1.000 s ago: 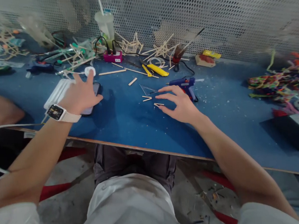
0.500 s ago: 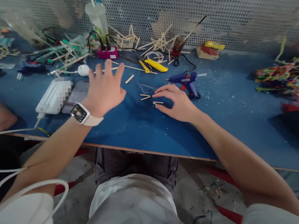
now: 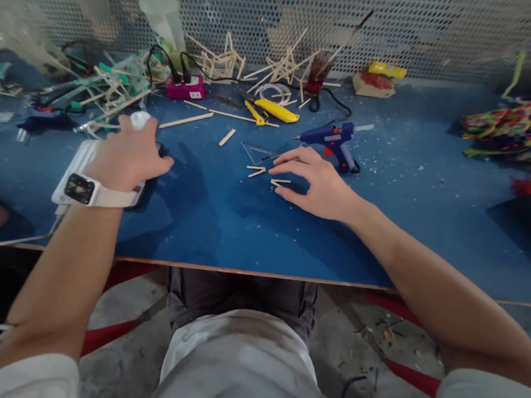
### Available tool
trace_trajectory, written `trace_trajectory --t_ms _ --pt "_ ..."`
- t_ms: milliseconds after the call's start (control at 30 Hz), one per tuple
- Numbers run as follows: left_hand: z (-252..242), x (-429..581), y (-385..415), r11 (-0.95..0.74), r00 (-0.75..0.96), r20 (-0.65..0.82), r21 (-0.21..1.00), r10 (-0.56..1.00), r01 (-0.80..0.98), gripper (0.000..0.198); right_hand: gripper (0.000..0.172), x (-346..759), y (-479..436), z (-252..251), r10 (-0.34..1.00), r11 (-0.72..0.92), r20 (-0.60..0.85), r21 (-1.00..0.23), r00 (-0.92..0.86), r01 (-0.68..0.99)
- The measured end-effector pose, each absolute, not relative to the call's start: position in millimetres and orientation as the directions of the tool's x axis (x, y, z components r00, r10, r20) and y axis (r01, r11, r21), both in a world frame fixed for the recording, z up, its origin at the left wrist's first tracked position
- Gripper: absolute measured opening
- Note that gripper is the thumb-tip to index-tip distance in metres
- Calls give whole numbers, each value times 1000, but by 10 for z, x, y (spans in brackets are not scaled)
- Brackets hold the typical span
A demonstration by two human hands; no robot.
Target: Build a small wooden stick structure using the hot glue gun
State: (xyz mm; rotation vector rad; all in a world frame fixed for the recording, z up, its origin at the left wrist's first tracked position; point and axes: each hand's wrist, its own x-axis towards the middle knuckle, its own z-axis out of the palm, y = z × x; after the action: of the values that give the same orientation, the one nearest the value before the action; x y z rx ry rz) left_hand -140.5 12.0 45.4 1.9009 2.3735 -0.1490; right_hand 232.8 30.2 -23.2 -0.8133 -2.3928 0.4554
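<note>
Back on the phone (image 3: 153,171) at far left lies the left hand (image 3: 127,161), flat. Right hand (image 3: 317,179) hovers spread, holding nothing; sticks (image 3: 280,182) at its fingers (image 3: 286,168); bare tabletop (image 3: 231,226) nearer.

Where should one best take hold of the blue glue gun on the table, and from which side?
Grip the blue glue gun by its handle, the part angled down toward the table edge. Its nozzle points left, toward the right hand, so coming from the near side, slightly right, probably keeps fingers off the tip. A cord seems to trail behind it, so lift gently.
</note>
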Motion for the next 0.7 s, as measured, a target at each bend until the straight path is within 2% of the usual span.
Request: trace_trajectory --t_ms 133,267,467,600,700 --pt "514 -1567 41 228 -238 -167 -79 957 971 102 26 2309 303 -251 626 767 404 -474 -667 433" --pt "532 -1571 -24 224 -232 -164 -67 959 972 105 27 2311 299 -252 642 753 384 -479 -664 451" --pt "448 -1708 -54 236 -242 -180 -55 953 970 121 27 2325 303 -257 646 749 377 -482 -664 455" --pt "435 -1756 -80 255 -252 -184 -9 950 967 126 27 2326 309 -269 639 754 380 -483 -669 446" --pt "442 -1736 -116 306 -299 -193 4 934 952 123 27 2328 309 -272 638 755 381 -480 -669 446"
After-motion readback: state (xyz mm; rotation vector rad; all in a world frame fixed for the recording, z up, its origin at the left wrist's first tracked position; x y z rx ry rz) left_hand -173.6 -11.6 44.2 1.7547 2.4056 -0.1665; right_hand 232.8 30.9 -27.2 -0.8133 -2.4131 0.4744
